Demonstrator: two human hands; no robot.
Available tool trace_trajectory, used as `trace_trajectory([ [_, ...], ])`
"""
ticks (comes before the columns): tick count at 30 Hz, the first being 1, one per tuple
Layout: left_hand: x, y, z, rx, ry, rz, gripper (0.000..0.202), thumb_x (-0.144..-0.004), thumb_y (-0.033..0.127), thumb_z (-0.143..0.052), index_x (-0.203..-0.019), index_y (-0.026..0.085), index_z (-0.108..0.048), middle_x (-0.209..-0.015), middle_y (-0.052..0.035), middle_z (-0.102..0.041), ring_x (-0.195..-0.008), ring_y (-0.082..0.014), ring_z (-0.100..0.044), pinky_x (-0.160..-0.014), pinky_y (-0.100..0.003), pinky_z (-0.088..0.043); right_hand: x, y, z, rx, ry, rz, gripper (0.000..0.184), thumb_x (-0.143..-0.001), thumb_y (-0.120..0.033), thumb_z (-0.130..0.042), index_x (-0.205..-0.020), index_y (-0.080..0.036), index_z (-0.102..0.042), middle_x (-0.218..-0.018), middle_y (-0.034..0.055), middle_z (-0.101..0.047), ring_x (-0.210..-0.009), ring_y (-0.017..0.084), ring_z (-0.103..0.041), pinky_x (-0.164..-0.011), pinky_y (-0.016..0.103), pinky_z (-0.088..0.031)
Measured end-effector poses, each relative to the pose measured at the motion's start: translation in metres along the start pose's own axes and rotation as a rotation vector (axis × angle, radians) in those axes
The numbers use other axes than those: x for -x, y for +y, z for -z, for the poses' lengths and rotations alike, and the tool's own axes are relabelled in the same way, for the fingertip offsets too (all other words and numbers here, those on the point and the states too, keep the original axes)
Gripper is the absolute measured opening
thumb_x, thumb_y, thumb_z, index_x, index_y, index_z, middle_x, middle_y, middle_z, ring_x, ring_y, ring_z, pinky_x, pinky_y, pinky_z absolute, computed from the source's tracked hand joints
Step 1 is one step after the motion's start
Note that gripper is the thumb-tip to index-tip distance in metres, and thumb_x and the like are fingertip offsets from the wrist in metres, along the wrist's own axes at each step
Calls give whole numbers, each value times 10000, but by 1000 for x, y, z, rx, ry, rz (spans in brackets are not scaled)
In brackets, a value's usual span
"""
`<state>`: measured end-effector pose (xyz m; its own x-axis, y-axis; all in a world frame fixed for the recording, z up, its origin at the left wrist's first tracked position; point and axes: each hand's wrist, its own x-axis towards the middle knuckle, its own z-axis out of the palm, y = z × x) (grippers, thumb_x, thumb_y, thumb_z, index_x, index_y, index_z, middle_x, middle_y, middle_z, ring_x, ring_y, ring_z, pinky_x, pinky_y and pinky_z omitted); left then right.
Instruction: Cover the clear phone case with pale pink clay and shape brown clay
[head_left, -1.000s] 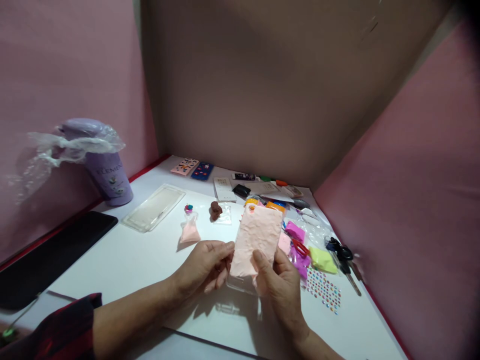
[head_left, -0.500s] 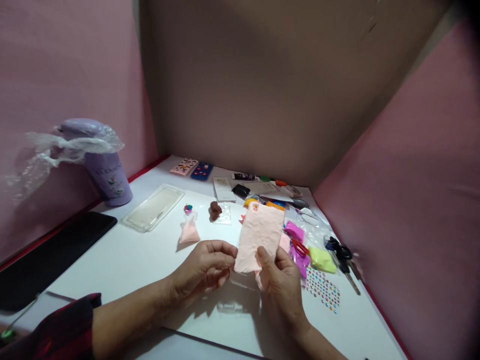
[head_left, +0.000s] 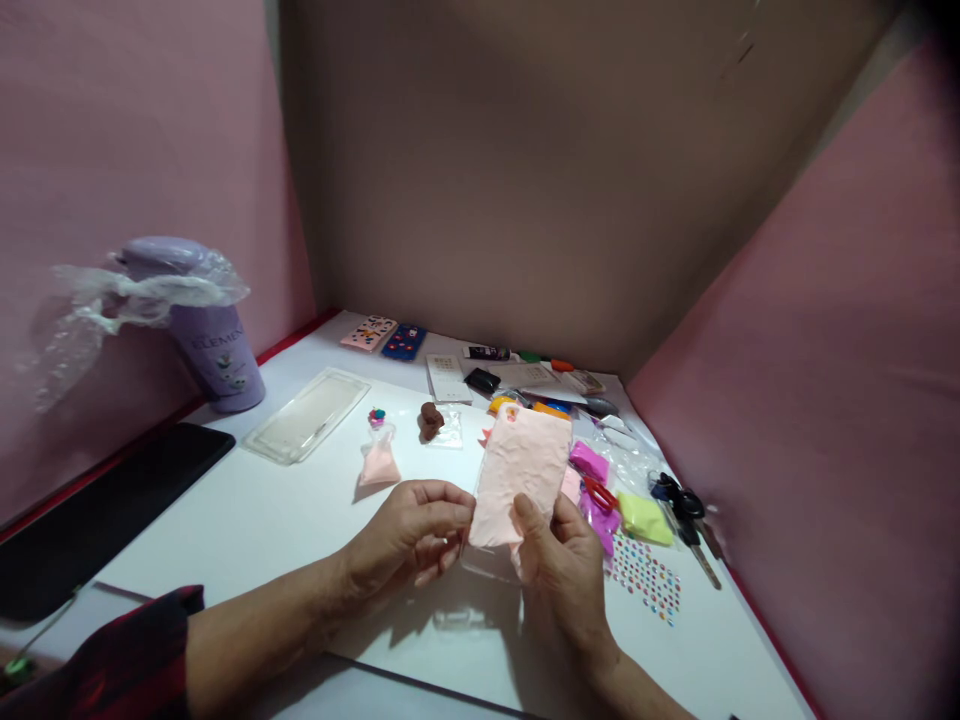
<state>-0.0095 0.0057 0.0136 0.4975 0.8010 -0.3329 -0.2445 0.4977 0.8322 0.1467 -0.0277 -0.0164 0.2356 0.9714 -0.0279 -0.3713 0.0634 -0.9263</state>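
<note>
A clear phone case (head_left: 523,470) stands tilted up above the white board, its back spread with pale pink clay that has a bumpy surface. Around its lower right side wraps my right hand (head_left: 566,565), the thumb pressing flat on the clay. My left hand (head_left: 416,530) pinches the case's lower left edge with thumb and forefinger, the other fingers curled below. At the bottom, a strip of the transparent case shows bare of clay. A small bag of pale pink clay (head_left: 379,466) and a brown clay lump (head_left: 430,421) lie beyond my left hand.
To the left are a clear plastic tray (head_left: 307,415), a purple tumbler (head_left: 217,345) and a black slab (head_left: 112,510). On the right lie purple clay packs (head_left: 589,461), a yellow pack (head_left: 645,519), a rhinestone sheet (head_left: 649,580) and black-handled scissors (head_left: 686,515). Two decorated cards (head_left: 403,342) sit at the back.
The case has shifted very slightly to the right. Both hands keep nearly the same hold on it.
</note>
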Motion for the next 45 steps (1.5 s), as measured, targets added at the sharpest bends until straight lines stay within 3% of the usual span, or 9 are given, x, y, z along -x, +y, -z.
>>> trace_trajectory([
  [13, -1, -3, -1, -33, -24, 39, 199, -700, 290, -690, -743, 151, -555, -525, 17, -576, -357, -58, -452, -283, -132, -295, -1, 1, 0, 22, 25, 6, 291, -763, -380, -702, -969, -195, -616, -702, -8, -622, -488, 90, -483, -426, 198, -377],
  [18, -2, -6, 1, -89, -10, 45, 210, -680, 275, -702, -675, 155, -529, -566, 11, -576, -383, -55, -450, -298, -139, -272, -4, 7, 3, 9, 3, -24, 259, -766, -399, -695, -867, -181, -600, -629, -29, -573, -432, 77, -450, -406, 196, -366],
  [24, -3, -8, 0, 28, -66, -26, 191, -660, 258, -720, -722, 119, -605, -570, -12, -586, -447, -80, -483, -427, -191, -350, -4, 11, 6, -8, -54, -28, 247, -766, -395, -694, -790, -170, -593, -639, -22, -573, -463, 92, -498, -422, 207, -395],
  [28, -2, -9, -4, 55, -146, -22, 266, -654, 296, -745, -812, 97, -665, -695, -67, -651, -596, -135, -576, -576, -239, -415, -4, 6, 4, 62, -104, -24, 274, -768, -392, -690, -900, -157, -639, -711, 31, -645, -567, 150, -574, -498, 258, -459],
  [30, -3, -10, -5, 20, -123, -26, 279, -644, 293, -755, -826, 95, -679, -690, -72, -661, -581, -136, -572, -555, -235, -401, -4, 4, 3, 68, -134, -26, 309, -748, -400, -708, -935, -162, -648, -751, 49, -675, -647, 188, -615, -570, 299, -493],
  [34, -6, -14, -3, -42, -43, -49, 239, -651, 282, -746, -772, 84, -690, -618, -61, -646, -506, -105, -533, -479, -204, -350, -3, 2, -1, 44, -189, -86, 413, -773, -571, -601, -763, -160, -645, -566, 44, -635, -565, 205, -608, -506, 303, -482],
  [37, -7, -14, -2, -24, -35, -68, 221, -652, 253, -752, -783, 84, -699, -643, -56, -654, -528, -99, -543, -518, -205, -385, -3, -1, -4, 29, -219, -107, 541, -806, -663, -456, -646, -170, -607, -522, 56, -604, -525, 196, -588, -453, 284, -459],
  [41, -6, -11, -2, 14, -13, -121, 238, -669, 235, -750, -853, 91, -702, -733, -70, -683, -598, -119, -576, -600, -228, -432, -3, -3, -6, 30, -198, -68, 337, -770, -516, -634, -802, -182, -615, -656, 31, -651, -614, 182, -612, -549, 284, -496],
  [45, -4, -8, -2, 37, -17, -136, 255, -671, 262, -754, -854, 92, -702, -754, -87, -696, -670, -160, -609, -670, -262, -455, -5, -2, -3, 37, -273, -84, 318, -734, -393, -714, -939, -170, -616, -858, 64, -685, -800, 218, -637, -730, 352, -508],
])
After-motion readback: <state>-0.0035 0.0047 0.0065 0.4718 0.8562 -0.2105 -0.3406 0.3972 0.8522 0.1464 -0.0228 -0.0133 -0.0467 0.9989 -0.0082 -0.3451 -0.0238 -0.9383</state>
